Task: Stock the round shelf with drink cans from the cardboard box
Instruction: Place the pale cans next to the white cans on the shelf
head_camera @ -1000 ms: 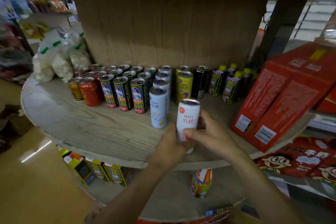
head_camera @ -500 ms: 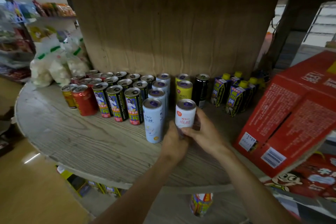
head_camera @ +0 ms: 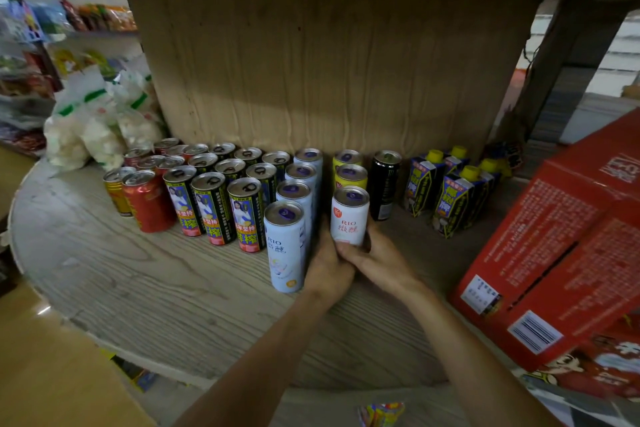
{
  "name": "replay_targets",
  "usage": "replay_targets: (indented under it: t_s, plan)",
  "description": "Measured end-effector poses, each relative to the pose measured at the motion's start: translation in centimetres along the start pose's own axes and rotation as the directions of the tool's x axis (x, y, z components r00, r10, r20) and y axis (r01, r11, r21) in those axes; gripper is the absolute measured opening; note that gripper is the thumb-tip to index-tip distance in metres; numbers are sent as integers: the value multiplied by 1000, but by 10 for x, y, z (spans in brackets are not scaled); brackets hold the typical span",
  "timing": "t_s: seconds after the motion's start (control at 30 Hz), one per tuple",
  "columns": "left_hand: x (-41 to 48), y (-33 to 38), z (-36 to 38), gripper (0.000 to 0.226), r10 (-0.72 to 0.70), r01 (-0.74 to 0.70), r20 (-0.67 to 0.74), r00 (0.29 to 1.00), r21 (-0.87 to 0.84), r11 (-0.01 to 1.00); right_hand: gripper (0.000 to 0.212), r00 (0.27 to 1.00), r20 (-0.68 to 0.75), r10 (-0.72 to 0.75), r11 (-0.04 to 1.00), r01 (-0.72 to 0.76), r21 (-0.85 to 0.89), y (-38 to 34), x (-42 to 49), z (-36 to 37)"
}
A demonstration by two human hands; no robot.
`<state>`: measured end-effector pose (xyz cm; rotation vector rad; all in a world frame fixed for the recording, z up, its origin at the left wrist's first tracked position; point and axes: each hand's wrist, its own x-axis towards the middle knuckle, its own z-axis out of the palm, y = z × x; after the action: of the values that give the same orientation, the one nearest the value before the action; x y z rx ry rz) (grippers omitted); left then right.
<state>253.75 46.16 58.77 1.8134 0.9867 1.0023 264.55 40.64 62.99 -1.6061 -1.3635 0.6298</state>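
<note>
Grip comes from both sides: the left hand [head_camera: 329,267] and the right hand [head_camera: 379,258] curl round the lower part of a white can [head_camera: 349,215], the right thumb lying across its front. The can is upright over the round shelf [head_camera: 138,274], about midway across it. Its base is hidden by the hands, so I cannot tell whether it rests on the wood. It sits just in front of two yellow cans [head_camera: 350,174], with a row of blue cans [head_camera: 285,246] just left and a black can [head_camera: 384,184] just right and slightly farther. Farther left stand green cans [head_camera: 211,208] and red cans [head_camera: 147,203]. To the right are cartons [head_camera: 450,198] and a red box [head_camera: 554,270].
</note>
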Motion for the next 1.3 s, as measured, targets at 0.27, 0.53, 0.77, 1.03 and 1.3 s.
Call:
replay_targets:
  t_s: [0.27,0.53,0.77,1.03,1.3]
  plan:
    - [5,0,0,82,33,-33,17,999,-26,999,76,999,-39,0,1000,0,-20,9,2,6]
    - [4,5,1,79,31,-30,13,999,-82,996,79,997,-70,13,998,-18,-60,11,6,10]
    - [6,10,-3,85,23,-20,43,999,-82,996,64,996,-89,-15,995,6,-97,11,7,9]
    - [9,-1,0,95,21,-21,-26,999,-12,1000,61,997,-74,-20,995,13,-96,6,3,6]
    - [-6,-5,-2,91,19,-20,16,1000,25,999,57,998,-62,30,988,-39,-147,8,-13,8]
